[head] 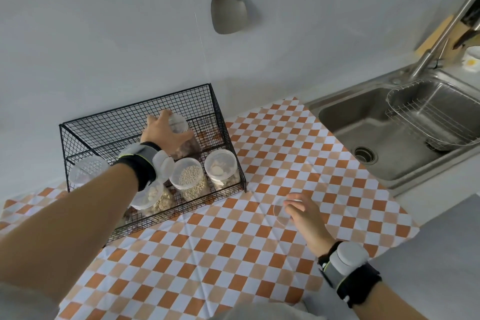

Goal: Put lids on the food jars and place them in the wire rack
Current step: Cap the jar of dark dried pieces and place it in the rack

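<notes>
A black wire rack (223,122) stands on the checkered cloth against the wall. My left hand (163,132) reaches into its back row, gripping the top of a lidded jar of brown food (185,141). In the front row stand lidded clear jars: one with small white grains (189,179), one with pale slices (222,170), one with beige pieces (153,199) half hidden by my wrist, and one at the far left (87,170). My right hand (304,212) rests on the cloth over a clear round lid (280,213), fingers on its edge.
A steel sink (376,135) with a wire basket (431,117) and a tap lies at the right, just past the cloth's edge. A metal spatula (228,11) hangs on the wall above. The orange-and-white checkered cloth (207,254) covers the counter in front.
</notes>
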The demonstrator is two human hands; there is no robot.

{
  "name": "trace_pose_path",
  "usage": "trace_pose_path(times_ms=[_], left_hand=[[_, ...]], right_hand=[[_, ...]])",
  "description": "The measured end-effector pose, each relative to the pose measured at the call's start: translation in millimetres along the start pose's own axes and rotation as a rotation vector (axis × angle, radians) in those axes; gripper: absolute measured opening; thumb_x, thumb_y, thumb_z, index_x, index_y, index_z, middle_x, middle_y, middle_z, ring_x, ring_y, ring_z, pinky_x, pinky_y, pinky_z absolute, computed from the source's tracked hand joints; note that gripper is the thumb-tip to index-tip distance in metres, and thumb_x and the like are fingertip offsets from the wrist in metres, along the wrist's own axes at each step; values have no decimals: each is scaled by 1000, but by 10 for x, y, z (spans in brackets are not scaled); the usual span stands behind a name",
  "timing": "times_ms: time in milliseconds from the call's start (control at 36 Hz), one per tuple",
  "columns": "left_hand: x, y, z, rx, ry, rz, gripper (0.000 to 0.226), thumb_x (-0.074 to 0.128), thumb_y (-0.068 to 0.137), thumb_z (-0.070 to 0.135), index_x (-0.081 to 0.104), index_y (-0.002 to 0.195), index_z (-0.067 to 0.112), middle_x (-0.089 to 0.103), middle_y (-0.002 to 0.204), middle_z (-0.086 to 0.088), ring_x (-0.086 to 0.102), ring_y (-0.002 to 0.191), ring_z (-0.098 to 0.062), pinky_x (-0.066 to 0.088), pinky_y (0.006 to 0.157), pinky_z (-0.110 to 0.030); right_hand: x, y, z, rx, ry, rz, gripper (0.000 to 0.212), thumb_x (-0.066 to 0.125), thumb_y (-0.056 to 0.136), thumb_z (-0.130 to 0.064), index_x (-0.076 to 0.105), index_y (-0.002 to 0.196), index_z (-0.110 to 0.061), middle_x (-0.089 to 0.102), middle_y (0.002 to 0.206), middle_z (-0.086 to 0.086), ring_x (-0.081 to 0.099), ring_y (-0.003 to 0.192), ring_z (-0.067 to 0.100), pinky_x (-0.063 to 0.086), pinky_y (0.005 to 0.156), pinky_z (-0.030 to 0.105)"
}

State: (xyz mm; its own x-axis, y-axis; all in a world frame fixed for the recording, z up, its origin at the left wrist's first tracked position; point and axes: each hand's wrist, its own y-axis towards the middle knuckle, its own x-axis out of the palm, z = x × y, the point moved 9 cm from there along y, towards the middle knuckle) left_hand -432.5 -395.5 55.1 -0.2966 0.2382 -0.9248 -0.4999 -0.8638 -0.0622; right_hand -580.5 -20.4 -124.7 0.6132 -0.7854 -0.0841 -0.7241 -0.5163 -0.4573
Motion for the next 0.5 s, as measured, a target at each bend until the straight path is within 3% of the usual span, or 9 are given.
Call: trace_pose_path(times_ms=[222,389,500], left_hand=[[212,-32,-67,-42,-15,-12,80,76,79,58,39,144,27,39,130,-19,61,99,-41,58,85,-46],[350,-38,-89,-66,-29,-24,82,81,78,54,35,137,20,42,125,-19,58,101,-40,57,85,-49],[442,-45,-120,-88,-36,-45,85,83,76,53,34,135,18,43,126,-19,59,104,-41,58,89,-52]], right_hand=[[-44,53,38,-11,-27,21,19,58,99,-7,64,114,-15,67,121,3,63,115,16,52,84,28],[-89,60,32,-18,-59,33,15,61,99,-10,64,113,-14,68,120,2,64,113,14,54,101,40],[-118,49,49,-5,-53,34,13,62,99,-12,65,111,-15,69,118,3,65,112,16,55,101,43]])
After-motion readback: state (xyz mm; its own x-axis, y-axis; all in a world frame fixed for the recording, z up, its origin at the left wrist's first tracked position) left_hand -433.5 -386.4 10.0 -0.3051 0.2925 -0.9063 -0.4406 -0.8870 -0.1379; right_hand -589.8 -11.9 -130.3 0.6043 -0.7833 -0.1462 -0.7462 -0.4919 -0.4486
